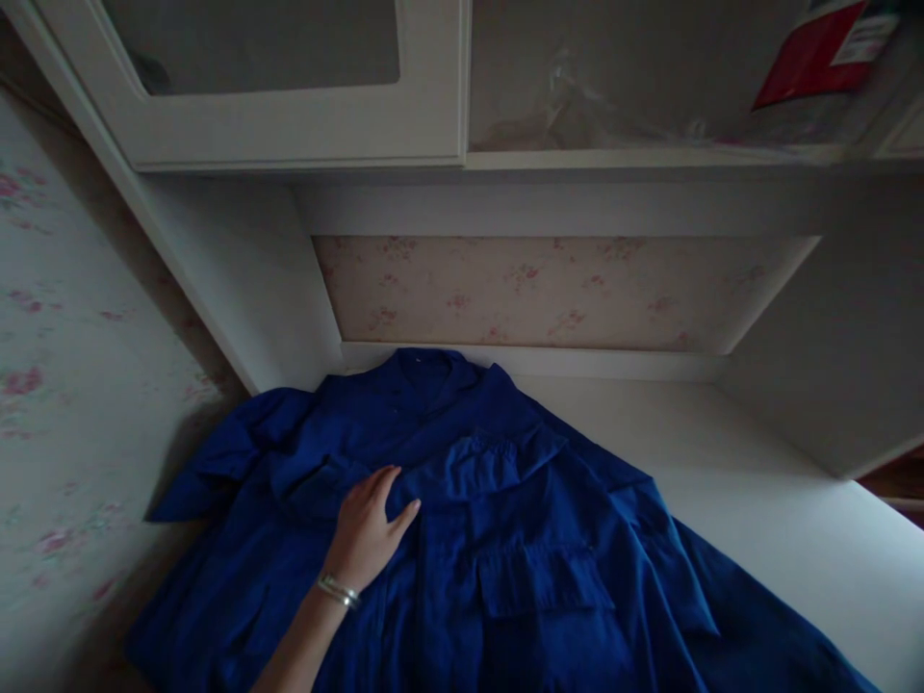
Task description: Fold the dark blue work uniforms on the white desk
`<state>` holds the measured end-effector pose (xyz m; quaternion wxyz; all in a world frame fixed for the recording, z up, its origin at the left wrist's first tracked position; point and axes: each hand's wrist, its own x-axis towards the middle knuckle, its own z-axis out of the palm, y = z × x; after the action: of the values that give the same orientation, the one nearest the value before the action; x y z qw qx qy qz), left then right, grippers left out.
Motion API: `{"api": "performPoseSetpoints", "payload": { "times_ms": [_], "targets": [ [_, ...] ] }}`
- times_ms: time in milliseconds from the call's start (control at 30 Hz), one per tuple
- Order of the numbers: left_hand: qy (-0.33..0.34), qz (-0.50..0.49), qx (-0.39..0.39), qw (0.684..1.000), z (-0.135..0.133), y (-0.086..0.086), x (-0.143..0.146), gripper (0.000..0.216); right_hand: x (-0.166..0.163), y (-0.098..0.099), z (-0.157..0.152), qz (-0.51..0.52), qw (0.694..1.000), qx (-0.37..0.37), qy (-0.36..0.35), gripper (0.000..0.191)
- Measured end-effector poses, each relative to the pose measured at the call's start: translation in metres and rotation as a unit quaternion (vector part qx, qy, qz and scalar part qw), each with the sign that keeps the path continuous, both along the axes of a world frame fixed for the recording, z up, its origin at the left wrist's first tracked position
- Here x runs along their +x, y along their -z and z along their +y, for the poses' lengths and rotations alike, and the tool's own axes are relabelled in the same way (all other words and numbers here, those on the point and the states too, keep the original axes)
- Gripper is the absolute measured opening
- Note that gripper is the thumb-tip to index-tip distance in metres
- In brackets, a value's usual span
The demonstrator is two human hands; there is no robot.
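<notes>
Your left hand (368, 534) lies flat and open on the chest of the blue jacket (505, 539) spread toward the bench's (757, 481) back left corner, holding nothing, right hand's out of view, so one-handed smoothing could easily bunch that loose fabric.

Just the left hand (368, 534) on view, bare forearm behind it, no sleeve anywhere along it. Thin silver bracelet (338, 591) at the wrist, a couple of slim bands catching dim light. No rings visible.
</notes>
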<state>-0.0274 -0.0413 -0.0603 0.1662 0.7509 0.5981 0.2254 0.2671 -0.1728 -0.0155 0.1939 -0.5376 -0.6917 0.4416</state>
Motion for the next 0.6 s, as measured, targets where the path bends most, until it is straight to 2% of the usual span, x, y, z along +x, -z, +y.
{"api": "performPoseSetpoints", "payload": {
  "times_ms": [67,100,167,267,333,400,433,500,533,567,600],
  "targets": [
    [-0.009,0.02,-0.02,1.0,0.017,0.007,0.013,0.057,-0.016,-0.013,0.026,0.022,0.999,0.01,-0.04,0.027],
    [-0.007,0.02,-0.023,1.0,0.021,0.008,0.019,0.055,-0.023,-0.017,0.045,0.039,0.998,0.025,-0.035,0.026],
    [0.015,0.019,-0.019,1.0,0.02,0.003,0.028,0.043,-0.03,-0.017,0.094,0.074,0.995,0.067,0.026,0.028],
    [0.082,0.008,-0.013,0.997,0.0,-0.011,0.031,0.016,-0.032,-0.007,0.169,0.086,0.981,0.099,0.141,0.033],
    [0.132,-0.008,-0.04,0.99,-0.017,-0.016,0.03,0.018,-0.037,0.001,0.206,0.067,0.982,0.104,0.144,0.036],
    [0.162,-0.026,-0.102,0.981,-0.032,-0.013,0.031,0.023,-0.052,0.007,0.226,0.045,0.988,0.114,0.094,0.036],
    [0.161,-0.032,-0.132,0.978,-0.037,-0.009,0.034,0.036,-0.065,0.01,0.23,0.031,0.991,0.119,0.054,0.038],
    [0.125,-0.027,-0.173,0.977,-0.042,0.002,0.043,0.068,-0.098,0.017,0.228,-0.004,0.991,0.124,-0.042,0.055],
    [0.095,-0.011,-0.184,0.978,-0.042,0.007,0.049,0.075,-0.116,0.021,0.224,-0.026,0.988,0.122,-0.086,0.068],
    [0.071,0.007,-0.19,0.979,-0.042,0.012,0.055,0.075,-0.133,0.026,0.219,-0.047,0.984,0.12,-0.121,0.076],
    [0.057,0.026,-0.194,0.979,-0.04,0.016,0.06,0.069,-0.149,0.031,0.215,-0.067,0.979,0.121,-0.147,0.076]
  ]
}}
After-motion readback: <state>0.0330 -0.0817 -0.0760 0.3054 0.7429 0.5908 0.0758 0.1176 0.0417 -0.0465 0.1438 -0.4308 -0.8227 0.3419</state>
